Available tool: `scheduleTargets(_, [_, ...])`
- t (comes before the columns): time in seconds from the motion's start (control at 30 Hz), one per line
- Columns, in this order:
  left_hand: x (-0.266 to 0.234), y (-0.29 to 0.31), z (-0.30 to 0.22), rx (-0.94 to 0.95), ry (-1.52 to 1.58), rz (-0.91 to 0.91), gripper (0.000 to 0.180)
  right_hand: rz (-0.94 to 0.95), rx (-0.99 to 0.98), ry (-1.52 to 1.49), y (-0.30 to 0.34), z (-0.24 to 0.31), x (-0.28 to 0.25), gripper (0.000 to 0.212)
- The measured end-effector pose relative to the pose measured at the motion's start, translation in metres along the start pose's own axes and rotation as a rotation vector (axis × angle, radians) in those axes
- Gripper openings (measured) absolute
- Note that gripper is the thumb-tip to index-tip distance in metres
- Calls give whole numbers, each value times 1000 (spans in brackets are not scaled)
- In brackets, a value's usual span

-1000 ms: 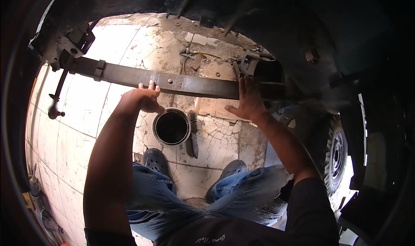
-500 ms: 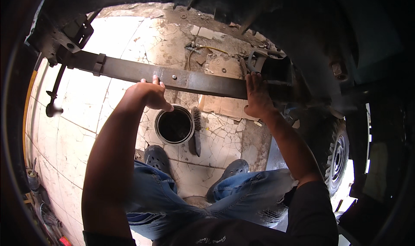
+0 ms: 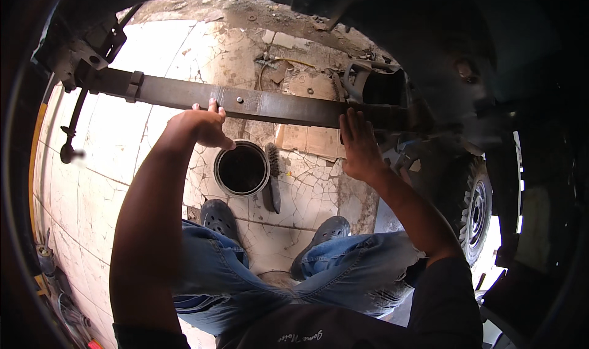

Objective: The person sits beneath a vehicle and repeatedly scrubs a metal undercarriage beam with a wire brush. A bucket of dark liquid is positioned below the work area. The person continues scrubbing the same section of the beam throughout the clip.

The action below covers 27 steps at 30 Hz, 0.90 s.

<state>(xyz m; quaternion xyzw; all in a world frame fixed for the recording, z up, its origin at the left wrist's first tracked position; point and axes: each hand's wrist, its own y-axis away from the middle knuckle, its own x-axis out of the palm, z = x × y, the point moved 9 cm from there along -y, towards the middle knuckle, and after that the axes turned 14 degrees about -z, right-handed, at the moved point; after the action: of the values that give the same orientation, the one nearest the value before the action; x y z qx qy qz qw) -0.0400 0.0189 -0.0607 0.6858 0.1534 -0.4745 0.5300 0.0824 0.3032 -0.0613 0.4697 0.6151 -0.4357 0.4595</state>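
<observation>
A long flat steel leaf spring runs from side to side in front of me, under the vehicle. A metal clip wraps it at the left, and a small round pin head shows near its middle. My left hand rests its fingertips on the spring's near edge, left of the pin, with the thumb stretched out. Farther right, my right hand is open, its straight fingers laid against the spring. Neither hand is wrapped around it.
Below the spring stand a round dark tub and a brush on cracked tiles. Cardboard lies beyond. At the left hangs a thin link rod; a tyred wheel stands right. Dark vehicle bodywork overhangs me.
My right hand has drawn slightly nearer to me, so its fingers reach less far across the spring. My left hand keeps its place on it. The whole view has shifted a little.
</observation>
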Motion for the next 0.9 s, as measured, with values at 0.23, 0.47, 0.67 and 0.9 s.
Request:
scheduleTargets(0.23, [0,-4,-4,-4,-9,65,106,-50,72,-72,-40,-28,4,113])
scheduleTargets(0.47, [1,-6,-1,-16,-8,21,108,89,59,2,-50,-29,10,114])
scheduleTargets(0.67, [-1,-1,-1,-12,-13,18,106,-17,-31,-33,1,1,-8,100])
scheduleTargets(0.9, [2,-5,-4,-23,14,100,108,-78,-11,-84,-6,-7,-10,102])
